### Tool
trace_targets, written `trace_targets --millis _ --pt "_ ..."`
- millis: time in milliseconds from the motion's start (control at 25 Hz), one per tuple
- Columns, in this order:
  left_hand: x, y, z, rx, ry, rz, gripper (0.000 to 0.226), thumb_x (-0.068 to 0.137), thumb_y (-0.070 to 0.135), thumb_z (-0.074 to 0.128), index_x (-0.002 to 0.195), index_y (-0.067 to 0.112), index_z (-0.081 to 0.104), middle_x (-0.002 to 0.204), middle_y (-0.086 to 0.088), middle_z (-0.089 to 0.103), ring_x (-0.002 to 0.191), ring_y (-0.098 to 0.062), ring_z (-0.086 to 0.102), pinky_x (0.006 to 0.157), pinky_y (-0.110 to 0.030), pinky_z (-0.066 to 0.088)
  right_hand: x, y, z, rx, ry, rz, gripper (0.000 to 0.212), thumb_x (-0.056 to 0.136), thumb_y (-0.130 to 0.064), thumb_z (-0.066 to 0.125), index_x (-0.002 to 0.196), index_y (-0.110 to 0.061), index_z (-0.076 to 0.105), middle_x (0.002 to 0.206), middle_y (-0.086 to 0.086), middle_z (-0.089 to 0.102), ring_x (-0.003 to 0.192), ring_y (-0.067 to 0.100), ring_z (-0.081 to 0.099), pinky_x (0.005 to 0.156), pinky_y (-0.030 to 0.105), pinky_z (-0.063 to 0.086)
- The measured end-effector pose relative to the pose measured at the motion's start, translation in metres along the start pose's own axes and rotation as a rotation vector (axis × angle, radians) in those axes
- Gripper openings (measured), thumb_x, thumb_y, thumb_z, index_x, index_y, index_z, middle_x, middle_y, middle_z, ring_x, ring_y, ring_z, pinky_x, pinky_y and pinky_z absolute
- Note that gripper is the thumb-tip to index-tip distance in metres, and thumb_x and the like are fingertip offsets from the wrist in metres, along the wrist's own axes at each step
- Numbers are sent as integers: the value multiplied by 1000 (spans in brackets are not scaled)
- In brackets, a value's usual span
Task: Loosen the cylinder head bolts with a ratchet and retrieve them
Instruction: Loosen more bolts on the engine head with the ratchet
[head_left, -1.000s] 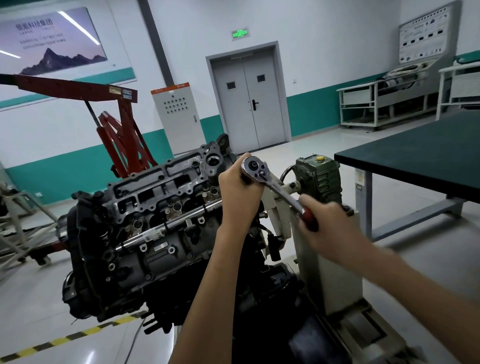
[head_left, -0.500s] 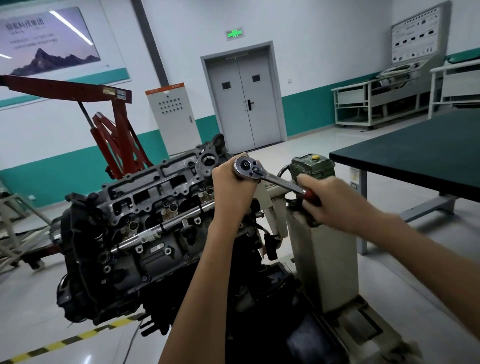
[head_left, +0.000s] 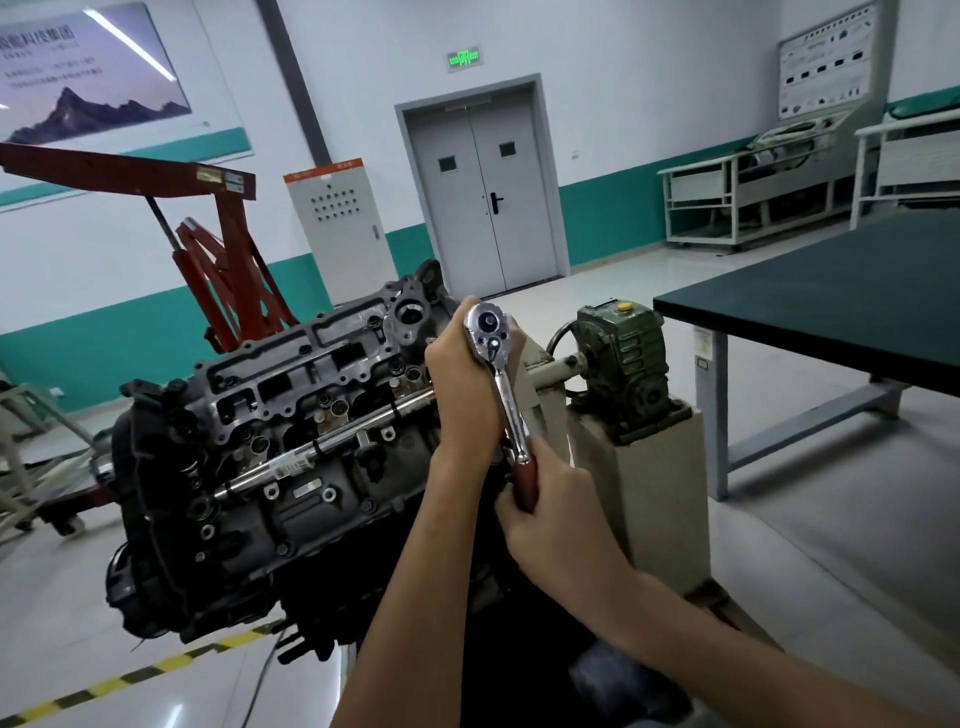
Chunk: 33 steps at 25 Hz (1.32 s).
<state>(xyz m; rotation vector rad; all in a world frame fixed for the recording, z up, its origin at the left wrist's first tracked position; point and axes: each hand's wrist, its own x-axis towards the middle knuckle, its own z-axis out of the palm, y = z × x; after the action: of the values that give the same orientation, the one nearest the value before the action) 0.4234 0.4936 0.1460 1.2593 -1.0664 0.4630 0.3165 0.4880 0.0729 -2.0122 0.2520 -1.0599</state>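
Hands: left hand curled round the ratchet just under its head; right hand gripping its red handle. Bench: dark-topped, right, well apart from the engine. Engine: cylinder head tilted towards the camera. Stand: beige post beside the engine, green gearbox on top. Ratchet: at the engine's right end, handle pointing down; bolt beneath hidden.
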Motion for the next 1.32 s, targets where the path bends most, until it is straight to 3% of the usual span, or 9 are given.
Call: trace_targets --millis 80,160,360,600,720,800,960,1120,1320 --pt "5 0 -4 32 -54 -10 48 79 -10 63 56 26 39 48 16 42 48 2 35 51 -9 29 4 5 -9 -26 -28 -27 16 73 0 57 79 -13 49 51 -7 44 47 4 46 47 9 32" --pt "11 0 -7 109 -71 -14 51 76 -10 64 52 27 40 45 15 43 46 1 36 49 -9 29 20 20 -39 -177 -127 -58 13 78 -4 57 87 -12 52 58 -3 50 53 4 48 53 21 41" --pt "17 1 -13 193 -178 1 51 76 -5 64 48 30 40 41 15 41 43 -2 33 55 -15 35 90 33 -107 -657 -196 -327 17 81 -13 59 97 -12 53 67 3 56 58 19 51 59 24 38" --pt "4 4 -8 161 -51 78 45 74 -9 64 63 30 43 53 16 45 50 5 43 51 -6 32 31 28 -53 -285 -116 -89 13 82 -10 58 92 -12 51 66 1 55 57 18 54 58 31 46" --pt "0 -2 -3 83 15 31 30 79 -5 65 65 12 45 58 12 41 52 0 36 52 -10 30 5 4 -6 -98 51 -38 20 76 -7 59 80 -19 45 55 -13 42 49 2 48 49 4 32" --pt "3 -3 -5 77 -7 21 28 82 -2 64 64 0 43 58 6 39 55 -3 31 51 -15 30 1 -2 4 -14 35 -14 21 74 -4 58 79 -19 44 53 -15 40 50 -6 48 46 1 29" --pt "11 -2 -7 163 -38 -17 34 82 2 66 55 6 46 51 9 42 50 -4 32 49 -21 30 30 24 -50 -249 -147 -77 11 79 -11 55 86 -17 49 63 0 52 54 14 53 55 23 42" --pt "14 5 -9 137 -114 -27 41 72 2 58 48 32 45 42 18 46 42 2 37 45 -7 27 87 29 -106 -639 -211 -301 16 83 -14 58 98 -13 51 71 5 59 63 23 59 56 24 40" --pt "7 -1 -6 142 -65 35 48 78 -7 63 56 29 41 48 14 44 48 -1 35 48 -10 27 39 26 -70 -353 -166 -93 14 82 -10 58 86 -20 50 65 -4 55 55 5 53 61 21 49"
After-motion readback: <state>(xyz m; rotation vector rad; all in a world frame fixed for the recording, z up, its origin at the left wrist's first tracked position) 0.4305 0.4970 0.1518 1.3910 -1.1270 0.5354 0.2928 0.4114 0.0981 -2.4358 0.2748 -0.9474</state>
